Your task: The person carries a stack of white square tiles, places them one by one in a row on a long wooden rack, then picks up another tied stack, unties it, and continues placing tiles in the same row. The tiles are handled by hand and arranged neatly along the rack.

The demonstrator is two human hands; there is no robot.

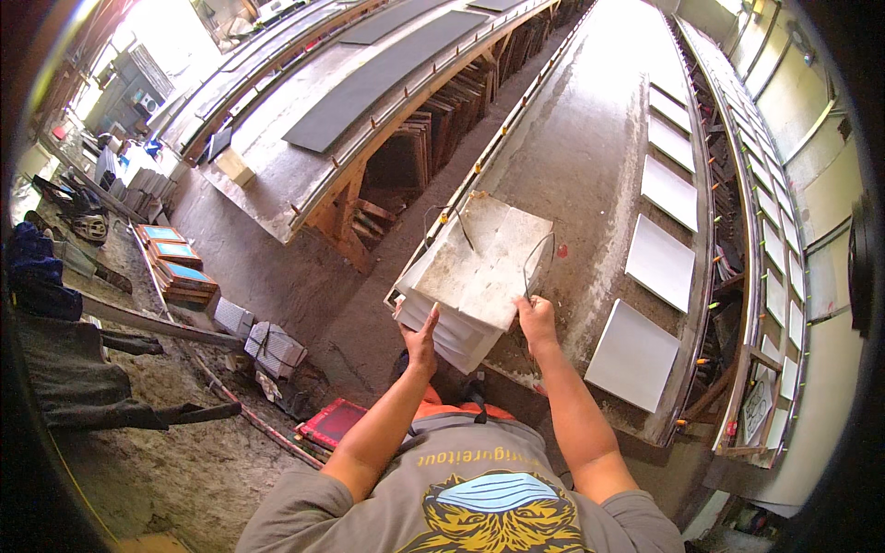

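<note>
At the near end of the long table stands a stack of white sheets (452,336) with a stained off-white board (493,253) on top. My left hand (421,343) rests against the stack's near left side, thumb and fingers apart. At the board's near right corner my right hand (537,324) is closed on a thin dark cord (527,267), which loops up over the board's edge. Another piece of cord (466,229) curves over the far left part of the board. My right fingertips are partly hidden.
White sheets (633,355) lie in a row along the long table's (562,175) right side. To the left, another table carries dark panels (369,92) and a wooden block (235,168). Wood-framed screens (180,267), tied bundles (275,347) and a red frame (336,422) are on the floor.
</note>
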